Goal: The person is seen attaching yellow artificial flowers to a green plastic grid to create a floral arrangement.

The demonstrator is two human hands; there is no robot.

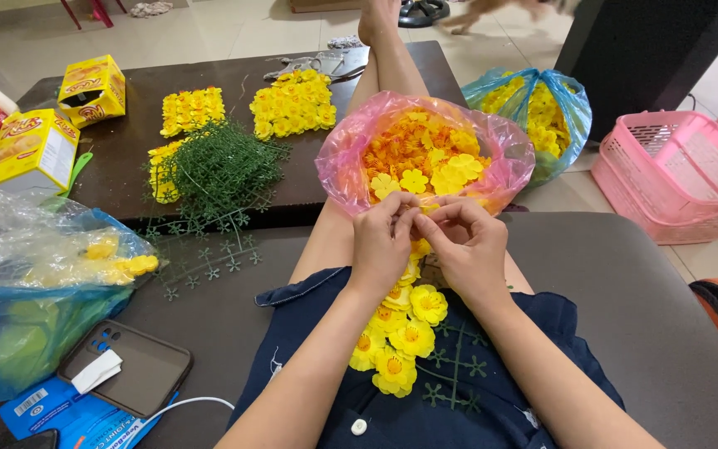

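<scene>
Far left, two glossy yellow cardboard boxes (33, 150) are sitting on the dark table (118, 175). Near left, a crinkly blue and clear plastic bag (18, 333) is lying beside a dark phone in a case (126, 366). On the table, a heap of spiky green plastic grid mats (222, 170) is lying between flat yellow fabric flower panels (292, 101).

Centre, the left hand (381, 243) is pinching shut, thumb and fingertips closing on a small yellow fabric flower (425, 206) at the near rim of the thin pink plastic bag (342, 158). That bag is resting on the person's leg, holding loose orange and yellow petals. The right hand (469, 248) is curling closed too, fingertips meeting the left's on the same flower; exact contact is hidden by the fingers.

Below the hands, a green plastic grid strip (454, 366) half-filled with round ruffled yellow flowers (409, 333) is lying on the lap, on navy cloth.

Right, a blue plastic bag of yellow flowers (550, 112) is sitting far, next to a pink slotted plastic basket (675, 175) on the tiled floor.
</scene>
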